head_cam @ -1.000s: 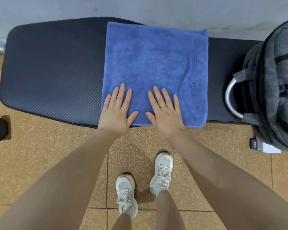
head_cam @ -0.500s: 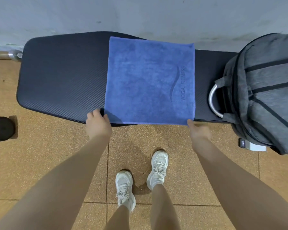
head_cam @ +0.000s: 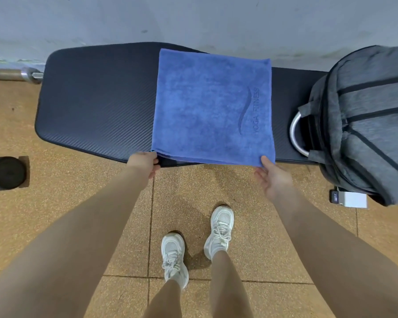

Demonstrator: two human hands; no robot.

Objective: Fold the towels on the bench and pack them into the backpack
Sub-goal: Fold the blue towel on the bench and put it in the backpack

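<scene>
Left hand (head_cam: 143, 162): now pinches the towel (head_cam: 213, 106) at its lower left corner.
Right hand (head_cam: 274, 177): grip pinches the lower right corner, lifted off the tabletop (head_cam: 97, 104).
Backpack (head_cam: 368, 120): right edge, unmoved.

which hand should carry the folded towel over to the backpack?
Right hand: it holds the blue towel corner nearest the grey backpack. Left hand grips the far corner.

Even soft overhead light, faint shadows under the shoes (head_cam: 197, 244), sharp focus, wide-angle edge bending
</scene>
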